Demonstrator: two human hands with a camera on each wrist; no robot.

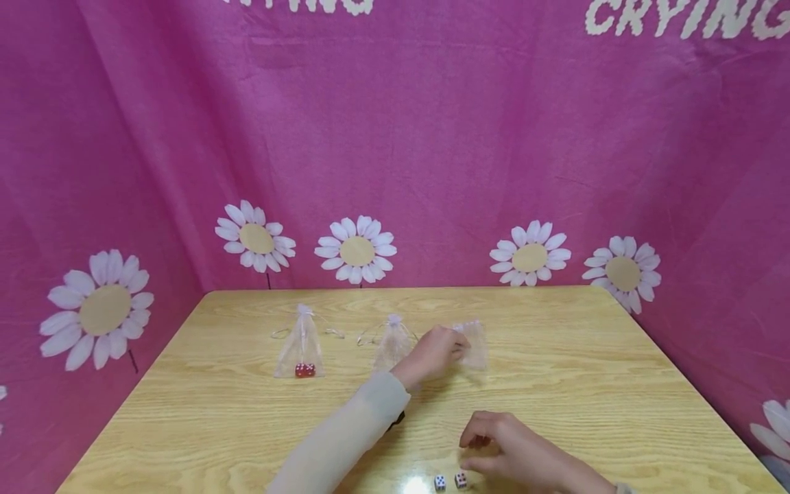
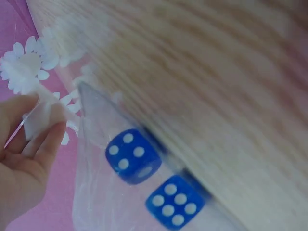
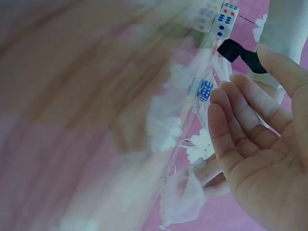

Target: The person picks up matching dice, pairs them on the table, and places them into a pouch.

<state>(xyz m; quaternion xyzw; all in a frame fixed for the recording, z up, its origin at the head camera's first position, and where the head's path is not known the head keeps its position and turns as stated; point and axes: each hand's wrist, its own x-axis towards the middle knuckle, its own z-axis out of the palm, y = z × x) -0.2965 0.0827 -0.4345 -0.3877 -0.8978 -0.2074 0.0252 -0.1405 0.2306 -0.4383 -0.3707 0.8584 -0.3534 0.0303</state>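
My left hand [image 1: 435, 351] reaches across the table and pinches the edge of a small sheer white organza bag [image 1: 475, 345]. In the left wrist view that bag [image 2: 38, 120] shows between the thumb and fingers. Under the left forearm lies a second organza bag [image 1: 391, 346] holding two blue dice [image 2: 133, 156]; in the head view the arm covers them. My right hand [image 1: 515, 449] hovers nearer the front, fingers loosely bent, holding nothing. Just beside its thumb sit two white dice, one with blue pips [image 1: 440, 482] and one showing red pips [image 1: 461, 479].
Farther left, a closed organza bag [image 1: 298, 350] with drawstrings spread contains red dice [image 1: 305, 370]. The wooden table [image 1: 592, 384] reaches back to a pink cloth [image 1: 432, 171] with daisies. A black strap [image 3: 236, 50] is on the left wrist.
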